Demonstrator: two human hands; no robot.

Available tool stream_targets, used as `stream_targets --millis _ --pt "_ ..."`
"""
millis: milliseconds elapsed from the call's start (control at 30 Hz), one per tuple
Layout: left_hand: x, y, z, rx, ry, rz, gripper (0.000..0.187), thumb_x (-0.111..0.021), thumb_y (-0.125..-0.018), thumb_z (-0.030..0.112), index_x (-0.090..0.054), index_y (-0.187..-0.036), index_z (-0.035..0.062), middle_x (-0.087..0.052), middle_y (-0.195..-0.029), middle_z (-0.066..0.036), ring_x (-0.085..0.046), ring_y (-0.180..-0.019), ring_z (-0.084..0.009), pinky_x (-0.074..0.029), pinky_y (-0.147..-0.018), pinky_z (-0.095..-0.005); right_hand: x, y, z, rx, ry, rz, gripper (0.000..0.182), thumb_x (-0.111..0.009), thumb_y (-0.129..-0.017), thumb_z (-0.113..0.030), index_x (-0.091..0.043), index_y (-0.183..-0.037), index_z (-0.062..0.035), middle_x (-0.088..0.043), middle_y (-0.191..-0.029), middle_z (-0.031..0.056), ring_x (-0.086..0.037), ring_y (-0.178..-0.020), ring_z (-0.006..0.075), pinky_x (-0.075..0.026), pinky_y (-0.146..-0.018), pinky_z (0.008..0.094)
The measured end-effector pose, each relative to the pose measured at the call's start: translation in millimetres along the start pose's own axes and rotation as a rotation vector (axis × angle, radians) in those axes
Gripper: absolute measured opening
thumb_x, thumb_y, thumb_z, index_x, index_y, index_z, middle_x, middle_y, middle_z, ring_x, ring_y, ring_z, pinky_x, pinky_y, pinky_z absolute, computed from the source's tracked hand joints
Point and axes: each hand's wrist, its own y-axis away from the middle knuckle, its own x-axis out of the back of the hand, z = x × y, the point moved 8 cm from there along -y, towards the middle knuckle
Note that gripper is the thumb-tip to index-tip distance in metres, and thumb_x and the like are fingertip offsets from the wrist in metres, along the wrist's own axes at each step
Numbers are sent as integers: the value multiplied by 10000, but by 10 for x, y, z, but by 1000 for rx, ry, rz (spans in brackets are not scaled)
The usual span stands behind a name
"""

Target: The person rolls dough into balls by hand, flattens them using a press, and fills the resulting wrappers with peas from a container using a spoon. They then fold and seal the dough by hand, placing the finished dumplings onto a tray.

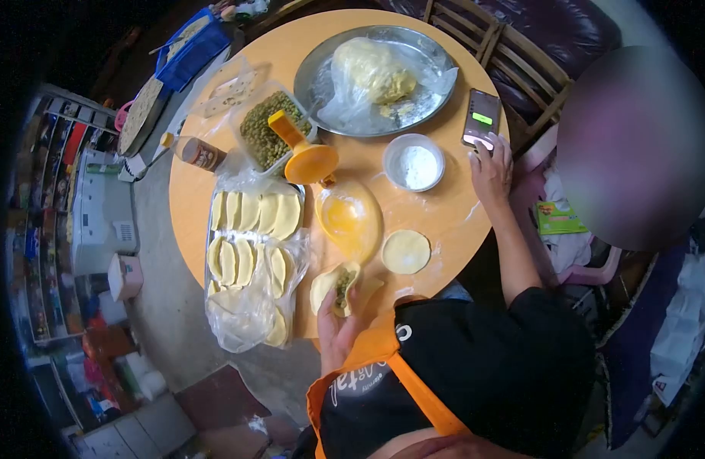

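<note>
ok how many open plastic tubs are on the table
2: the green filling tub beside the brown bottle, and the white powder tub near the phone.

Round orange-tan worktop (459, 210). Far: round metal tray (310, 88), dough lump (364, 65) in plastic. Right: phone (482, 115). Middle: bowl (388, 162) of white powder, orange tool (312, 164), yellow dish (365, 237). Near: dough disc (406, 252). Left: bottle (199, 154), tub of green filling (267, 126), tray (301, 194) of folded dough pieces (286, 216), part plastic-covered
</note>
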Motion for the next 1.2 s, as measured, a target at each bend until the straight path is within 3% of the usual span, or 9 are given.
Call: stream_targets --millis 100,200,567,667,733,833,900,1200 --pt "77 -61 38 17 -38 -4 396 -585 -933 50 -507 -1316 -15 -585 -1259 -175 -591 -1135 -298 -589 -864 -338 0 -8 18 -10 12 -9 335 -724 -822 -184 -646 -1131 -81 -498 -1302 166 -410 -1290 377 -374 -1050 506" --pt "57 -64 85 -89 -127 -49 430 -520 -979 125 -437 -1366 -41 -509 -1347 -254 -573 -1196 -332 -617 -826 -308 -18 -4 26 0 3 -2 341 -716 -822 -183 -650 -1141 -80 -498 -1309 179 -411 -1293 385 -374 -1050 507" --pt "-80 6 -23 9 -22 -27 425 -521 -975 113 -436 -1365 -33 -536 -1321 -240 -617 -1120 -294 -622 -800 -320 -20 -2 25 -1 -4 -2 340 -716 -829 -180 -646 -1141 -62 -498 -1319 181 -414 -1292 381 -383 -1052 495" --pt "-694 425 -33 -712 -1484 -324 418 -531 -972 108 -446 -1355 -33 -548 -1306 -223 -615 -1116 -270 -619 -777 -314 31 8 -2 9 -24 5 338 -719 -827 -169 -644 -1138 -58 -498 -1321 180 -413 -1293 381 -383 -1051 494" --pt "-459 266 30 -511 -1157 -244 420 -535 -968 100 -447 -1356 -35 -550 -1304 -214 -604 -1126 -263 -613 -777 -313 53 -15 -15 19 -28 4 338 -719 -825 -159 -644 -1138 -56 -499 -1320 179 -412 -1296 379 -382 -1050 495" --pt "-131 68 54 -175 -403 -73 435 -534 -965 96 -437 -1369 -36 -536 -1323 -219 -575 -1177 -272 -610 -788 -312 57 -10 -18 20 -16 21 341 -721 -820 -156 -642 -1137 -60 -506 -1303 178 -418 -1283 385 -383 -1045 499" --pt "-73 35 5 -45 -89 -8 441 -525 -968 102 -432 -1376 -36 -522 -1340 -229 -555 -1214 -288 -610 -802 -311 67 -12 -21 30 -16 22 341 -718 -821 -162 -642 -1138 -63 -510 -1297 178 -422 -1276 389 -382 -1046 500" --pt "166 21 20 -49 -103 110 421 -506 -980 130 -447 -1368 -22 -516 -1355 -238 -595 -1173 -308 -618 -810 -320 -22 -17 29 16 2 -18 341 -709 -831 -193 -644 -1143 -73 -505 -1310 183 -413 -1288 395 -371 -1056 507"
